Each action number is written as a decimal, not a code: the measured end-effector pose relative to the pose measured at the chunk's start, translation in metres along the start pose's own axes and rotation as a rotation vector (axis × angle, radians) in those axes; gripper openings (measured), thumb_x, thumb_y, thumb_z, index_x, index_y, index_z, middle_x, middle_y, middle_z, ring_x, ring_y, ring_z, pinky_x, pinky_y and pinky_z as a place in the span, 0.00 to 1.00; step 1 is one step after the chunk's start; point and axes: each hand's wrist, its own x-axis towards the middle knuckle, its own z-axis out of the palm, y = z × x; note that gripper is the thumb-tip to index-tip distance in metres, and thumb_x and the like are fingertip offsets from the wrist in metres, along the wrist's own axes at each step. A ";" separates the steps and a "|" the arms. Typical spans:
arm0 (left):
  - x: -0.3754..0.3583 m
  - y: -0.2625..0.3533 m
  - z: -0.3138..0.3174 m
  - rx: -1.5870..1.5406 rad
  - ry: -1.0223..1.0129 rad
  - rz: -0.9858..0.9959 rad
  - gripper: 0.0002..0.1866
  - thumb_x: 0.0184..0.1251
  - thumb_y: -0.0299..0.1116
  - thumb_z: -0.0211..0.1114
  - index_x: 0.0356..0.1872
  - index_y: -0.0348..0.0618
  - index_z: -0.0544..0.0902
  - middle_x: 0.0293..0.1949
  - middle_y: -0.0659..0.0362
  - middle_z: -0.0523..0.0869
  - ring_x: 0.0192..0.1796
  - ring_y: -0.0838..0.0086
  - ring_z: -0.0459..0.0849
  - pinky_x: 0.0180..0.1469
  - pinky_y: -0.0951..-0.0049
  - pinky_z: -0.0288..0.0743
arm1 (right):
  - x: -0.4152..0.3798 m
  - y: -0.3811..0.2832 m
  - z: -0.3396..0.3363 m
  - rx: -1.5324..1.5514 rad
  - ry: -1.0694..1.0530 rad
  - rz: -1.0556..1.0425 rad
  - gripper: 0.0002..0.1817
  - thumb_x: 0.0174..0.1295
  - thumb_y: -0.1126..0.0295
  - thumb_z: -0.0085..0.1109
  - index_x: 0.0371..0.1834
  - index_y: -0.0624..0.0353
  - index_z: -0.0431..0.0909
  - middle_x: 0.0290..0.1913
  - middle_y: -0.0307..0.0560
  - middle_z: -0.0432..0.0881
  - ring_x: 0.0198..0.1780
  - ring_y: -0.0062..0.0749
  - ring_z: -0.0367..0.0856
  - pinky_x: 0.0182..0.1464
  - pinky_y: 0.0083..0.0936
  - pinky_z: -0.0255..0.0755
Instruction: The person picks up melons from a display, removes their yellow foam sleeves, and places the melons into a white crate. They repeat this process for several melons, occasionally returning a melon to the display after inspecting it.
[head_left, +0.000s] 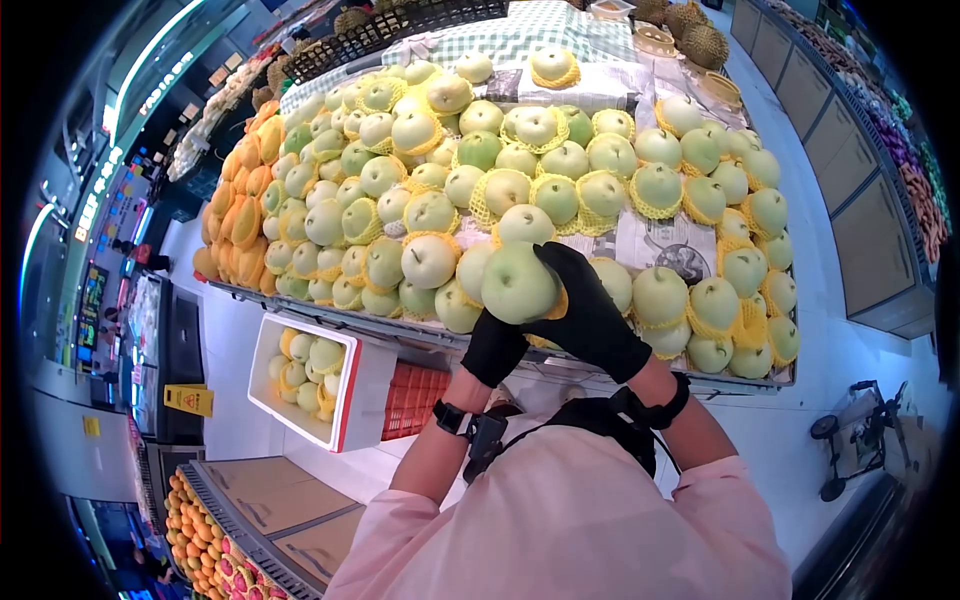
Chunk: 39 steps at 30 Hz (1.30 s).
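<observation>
A smooth pale-green melon (520, 283) is held up in front of the fruit display. My right hand (592, 318), in a black glove, wraps round its right side with the thumb over the top edge. Against the melon's lower left is my left hand (495, 349), also gloved in black, its fingers mostly hidden behind the fruit. A bit of yellow foam netting shows between the melon and my right hand. Just beyond are more pale-green melons (430, 261), many in yellow foam nets (657, 190).
Newspaper (665, 245) lies among the melons on the stand. Orange mangoes (240, 200) fill its left end. Below left, a white foam box (375, 385) with netted melons stands beside a red crate (415, 400). A wheeled cart (862, 440) is at right.
</observation>
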 end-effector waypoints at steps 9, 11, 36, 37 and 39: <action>-0.031 0.021 0.010 0.069 0.187 0.134 0.24 0.72 0.31 0.55 0.68 0.45 0.64 0.63 0.56 0.73 0.61 0.68 0.76 0.60 0.70 0.74 | 0.001 -0.002 0.045 0.183 0.011 0.041 0.58 0.37 0.61 0.81 0.70 0.63 0.53 0.67 0.57 0.63 0.69 0.46 0.62 0.69 0.38 0.59; -0.035 0.024 -0.001 0.190 0.180 0.213 0.28 0.69 0.27 0.57 0.69 0.45 0.63 0.64 0.56 0.72 0.62 0.68 0.75 0.62 0.70 0.73 | 0.004 -0.008 0.050 0.204 0.004 0.079 0.57 0.37 0.61 0.81 0.70 0.64 0.53 0.66 0.57 0.64 0.68 0.45 0.64 0.68 0.37 0.60; -0.239 0.144 -0.187 0.153 0.432 0.332 0.24 0.66 0.23 0.60 0.63 0.35 0.68 0.54 0.55 0.80 0.54 0.71 0.80 0.54 0.74 0.77 | 0.007 -0.167 0.208 -0.215 -0.234 -0.050 0.32 0.50 0.51 0.71 0.58 0.51 0.77 0.57 0.45 0.79 0.57 0.40 0.77 0.57 0.35 0.73; -0.243 0.146 -0.188 0.116 0.422 0.334 0.23 0.67 0.23 0.60 0.63 0.35 0.68 0.54 0.55 0.80 0.54 0.71 0.80 0.54 0.74 0.77 | 0.004 -0.166 0.215 -0.198 -0.238 -0.053 0.32 0.50 0.51 0.71 0.57 0.52 0.77 0.56 0.45 0.80 0.56 0.40 0.78 0.56 0.34 0.73; -0.246 0.150 -0.191 0.079 0.398 0.340 0.23 0.67 0.24 0.59 0.63 0.35 0.68 0.54 0.55 0.80 0.53 0.72 0.81 0.53 0.74 0.77 | 0.003 -0.162 0.231 -0.163 -0.244 -0.061 0.31 0.50 0.52 0.72 0.56 0.52 0.77 0.55 0.46 0.80 0.54 0.40 0.79 0.56 0.34 0.73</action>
